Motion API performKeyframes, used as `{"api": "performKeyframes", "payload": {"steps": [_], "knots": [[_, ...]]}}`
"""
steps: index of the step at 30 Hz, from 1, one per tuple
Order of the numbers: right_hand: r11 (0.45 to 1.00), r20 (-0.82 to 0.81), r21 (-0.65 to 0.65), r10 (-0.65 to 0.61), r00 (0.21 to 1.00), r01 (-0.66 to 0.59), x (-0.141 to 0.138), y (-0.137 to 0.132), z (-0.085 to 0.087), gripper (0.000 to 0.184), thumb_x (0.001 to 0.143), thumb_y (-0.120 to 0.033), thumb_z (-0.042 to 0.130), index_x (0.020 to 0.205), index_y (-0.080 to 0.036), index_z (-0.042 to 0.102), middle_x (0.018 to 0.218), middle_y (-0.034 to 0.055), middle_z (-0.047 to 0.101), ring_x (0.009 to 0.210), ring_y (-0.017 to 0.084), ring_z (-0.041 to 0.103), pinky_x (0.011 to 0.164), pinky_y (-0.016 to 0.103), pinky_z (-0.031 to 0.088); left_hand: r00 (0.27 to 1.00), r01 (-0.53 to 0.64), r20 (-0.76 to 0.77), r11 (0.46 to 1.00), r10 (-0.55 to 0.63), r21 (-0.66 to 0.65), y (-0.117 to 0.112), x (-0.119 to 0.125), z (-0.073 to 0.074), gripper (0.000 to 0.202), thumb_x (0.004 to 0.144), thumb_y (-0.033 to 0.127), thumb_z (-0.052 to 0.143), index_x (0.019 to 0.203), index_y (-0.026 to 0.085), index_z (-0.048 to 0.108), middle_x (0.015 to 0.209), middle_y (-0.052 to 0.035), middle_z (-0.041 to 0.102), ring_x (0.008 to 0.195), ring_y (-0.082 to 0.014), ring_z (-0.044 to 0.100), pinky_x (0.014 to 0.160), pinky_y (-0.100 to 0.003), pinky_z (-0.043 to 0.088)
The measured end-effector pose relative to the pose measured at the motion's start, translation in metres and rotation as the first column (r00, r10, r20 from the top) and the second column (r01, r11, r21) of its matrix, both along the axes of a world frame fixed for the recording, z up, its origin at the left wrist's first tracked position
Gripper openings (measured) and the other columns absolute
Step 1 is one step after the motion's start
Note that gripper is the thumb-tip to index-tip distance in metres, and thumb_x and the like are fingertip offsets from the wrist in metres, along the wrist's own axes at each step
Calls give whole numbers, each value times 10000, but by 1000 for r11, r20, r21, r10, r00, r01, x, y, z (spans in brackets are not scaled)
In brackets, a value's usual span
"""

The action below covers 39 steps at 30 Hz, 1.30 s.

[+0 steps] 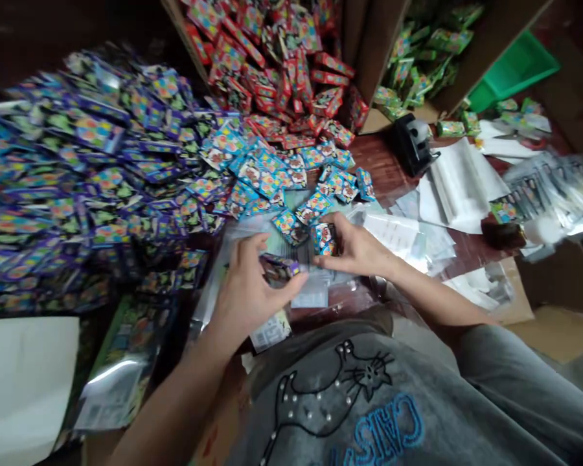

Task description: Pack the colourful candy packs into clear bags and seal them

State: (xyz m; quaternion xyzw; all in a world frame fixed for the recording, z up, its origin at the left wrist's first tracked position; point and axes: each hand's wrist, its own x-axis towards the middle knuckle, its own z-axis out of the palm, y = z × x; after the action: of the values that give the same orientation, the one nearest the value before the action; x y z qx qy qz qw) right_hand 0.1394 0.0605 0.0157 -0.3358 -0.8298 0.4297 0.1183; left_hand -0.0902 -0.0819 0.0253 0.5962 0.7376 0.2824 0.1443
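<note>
My left hand (251, 289) is closed on a small purple packet (278, 266) just above my lap. My right hand (355, 249) pinches a small blue packet (324, 238) a little to the right of it. Both hands hover over clear plastic bags (305, 292) lying on the dark table. Several loose blue packets (291, 188) lie just beyond my fingers.
A big heap of purple packets (87, 175) covers the left. A cardboard box of red packets (276, 58) and another of green packets (422, 52) stand behind. A black tape dispenser (412, 144), white papers (459, 184), a green tray (515, 68) and more plastic bags (554, 191) sit at the right.
</note>
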Motion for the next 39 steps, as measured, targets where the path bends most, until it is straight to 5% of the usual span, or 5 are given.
{"api": "performKeyframes", "payload": {"steps": [6,13,22,29,39], "knots": [[939,-58,-117,-331,942,323,46,-16,-9,746,853,-655,812,1368,-211,505,881,-9,669,726,187,640,657,319,470,985,-44,-171,952,-9,-301,34,56,-28,553,1040,698,463,913,215,699,788,-134,729,759,-346,727,731,-435,545],[955,-69,-76,-291,954,286,55,-10,-16,875,887,-702,773,1496,-150,473,1066,91,731,874,245,710,746,364,532,1000,-23,-3,916,24,-400,40,71,-41,531,1070,492,452,1433,135,605,577,-25,657,544,-302,677,634,-395,510],[992,94,108,51,994,-61,21,-27,-11,1004,960,-762,689,1696,-155,376,1414,218,682,1177,365,719,928,467,614,972,228,-49,971,-231,-68,-10,34,-23,1169,755,672,914,1684,207,377,1598,-244,585,1409,-460,620,1198,-611,482],[856,169,353,338,926,-377,15,-1,-39,1179,911,-757,753,1777,-167,212,1759,261,364,1530,473,409,1210,693,427,947,279,-131,953,-293,-118,-2,14,-59,914,919,400,818,1684,200,359,1490,-198,672,1374,-431,634,1170,-587,478],[786,122,399,466,876,-473,12,18,-54,979,958,-549,743,1717,-71,349,1552,238,604,1335,395,544,1137,543,447,901,356,-220,927,-373,-117,-11,2,-60,456,994,402,743,1427,271,685,1615,-140,609,1410,-383,611,1176,-546,441]]}}
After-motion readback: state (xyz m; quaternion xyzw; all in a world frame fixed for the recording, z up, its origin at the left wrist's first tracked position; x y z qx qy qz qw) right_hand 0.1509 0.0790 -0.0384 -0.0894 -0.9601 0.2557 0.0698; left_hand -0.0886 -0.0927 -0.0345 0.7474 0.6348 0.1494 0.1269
